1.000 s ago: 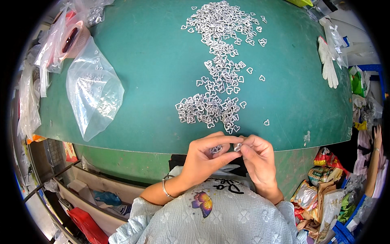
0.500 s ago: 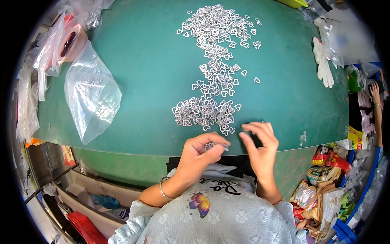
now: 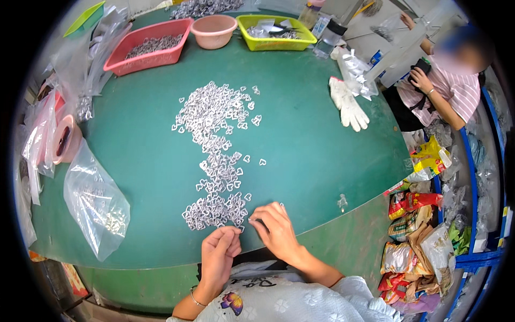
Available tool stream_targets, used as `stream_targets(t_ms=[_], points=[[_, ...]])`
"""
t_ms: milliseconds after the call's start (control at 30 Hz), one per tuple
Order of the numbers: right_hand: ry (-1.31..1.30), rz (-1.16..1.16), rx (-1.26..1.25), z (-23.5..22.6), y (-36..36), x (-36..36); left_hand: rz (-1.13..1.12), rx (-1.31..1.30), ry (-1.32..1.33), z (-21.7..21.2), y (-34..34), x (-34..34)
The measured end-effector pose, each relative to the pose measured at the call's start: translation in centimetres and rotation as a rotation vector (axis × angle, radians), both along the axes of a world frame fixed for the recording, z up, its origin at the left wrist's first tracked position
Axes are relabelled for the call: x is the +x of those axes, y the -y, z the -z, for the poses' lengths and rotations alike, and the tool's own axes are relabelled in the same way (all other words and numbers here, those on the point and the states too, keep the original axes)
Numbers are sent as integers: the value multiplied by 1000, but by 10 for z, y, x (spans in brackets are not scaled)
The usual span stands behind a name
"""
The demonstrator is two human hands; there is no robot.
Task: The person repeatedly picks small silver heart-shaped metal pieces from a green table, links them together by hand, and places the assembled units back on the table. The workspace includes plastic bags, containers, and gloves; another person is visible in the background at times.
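Small silver heart-shaped metal pieces point(image 3: 212, 110) lie in a big far heap, a thinner trail and a nearer heap point(image 3: 212, 211) on the green table point(image 3: 150, 188). My left hand point(image 3: 220, 251) is closed at the near heap's front edge, its curled fingers hiding most of what they hold. A heart-shaped piece point(image 3: 241, 228) shows at its fingertips. To its right, my right hand point(image 3: 274, 226) has bent fingers, with thumb and forefinger tips together beside the heap. Whatever lies between those tips is too small to make out.
Along the back stand a red tray point(image 3: 150, 48), a pink bowl point(image 3: 214, 32) and a yellow-green tray point(image 3: 276, 36). A clear plastic bag point(image 3: 96, 201) lies left, a white glove point(image 3: 348, 104) far right. Another person point(image 3: 450, 96) stands beyond the right edge, near stacked packets point(image 3: 405, 233).
The view has swung up and right, bringing the back trays and the other person into sight. My hands have come nearer each other, and my right thumb and forefinger have closed together.
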State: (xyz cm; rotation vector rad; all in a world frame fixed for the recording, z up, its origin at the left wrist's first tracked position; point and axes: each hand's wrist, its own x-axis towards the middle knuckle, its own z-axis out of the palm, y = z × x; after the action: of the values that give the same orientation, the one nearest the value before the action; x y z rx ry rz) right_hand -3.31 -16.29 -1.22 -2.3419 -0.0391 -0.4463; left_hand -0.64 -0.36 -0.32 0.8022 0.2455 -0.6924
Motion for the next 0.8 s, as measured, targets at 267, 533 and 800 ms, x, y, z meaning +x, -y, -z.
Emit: stream_targets(t_ms=[267, 533, 800], points=[[-392, -180, 1164, -12, 1, -8, 159, 360, 480, -10, 0, 2], [-542, -290, 1321, -20, 8, -8, 237, 358, 597, -14, -5, 7], [-492, -197, 1181, -23, 1, -16, 34, 450, 648, -21, 3, 2]])
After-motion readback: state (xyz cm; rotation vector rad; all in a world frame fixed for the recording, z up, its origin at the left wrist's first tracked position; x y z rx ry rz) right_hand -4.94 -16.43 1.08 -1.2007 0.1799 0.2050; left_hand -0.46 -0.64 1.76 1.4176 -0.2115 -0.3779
